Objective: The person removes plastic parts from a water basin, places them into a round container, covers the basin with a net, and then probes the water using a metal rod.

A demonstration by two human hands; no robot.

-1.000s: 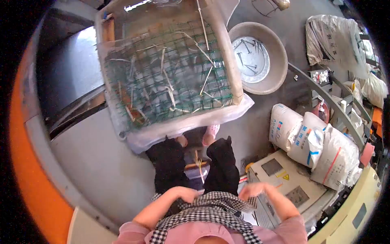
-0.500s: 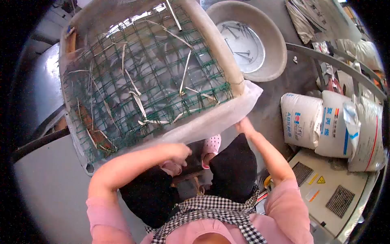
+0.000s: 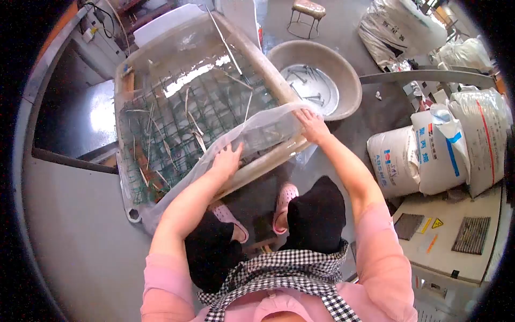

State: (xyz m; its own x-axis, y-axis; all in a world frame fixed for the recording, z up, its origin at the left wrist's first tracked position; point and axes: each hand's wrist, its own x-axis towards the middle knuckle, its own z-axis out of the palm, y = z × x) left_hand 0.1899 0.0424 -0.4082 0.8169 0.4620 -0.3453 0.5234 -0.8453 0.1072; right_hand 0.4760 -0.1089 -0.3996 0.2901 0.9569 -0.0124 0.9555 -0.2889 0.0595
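Both hands are at the near side of a large frame (image 3: 257, 173) covered in clear plastic sheet (image 3: 263, 123). My left hand (image 3: 227, 160) lies on the sheet near the middle of that side, fingers spread forward over its folded edge. My right hand (image 3: 311, 124) is at the near right corner, its fingers closed on the sheet's edge. Under and beside the sheet lies a green wire grid (image 3: 177, 129) with pale strips across it. Glare hides part of the grid.
A round basin (image 3: 348, 80) holding several dark pieces stands beyond the right corner. Full white sacks (image 3: 394, 161) stand at the right above a beige cabinet (image 3: 445, 236). A small stool (image 3: 308, 7) is at the top. A metal rail (image 3: 424, 76) runs right of the basin.
Both hands have risen from below the frame's near edge onto its top. The sheet's near edge, which hung down, is now lifted and folded back over the grid.
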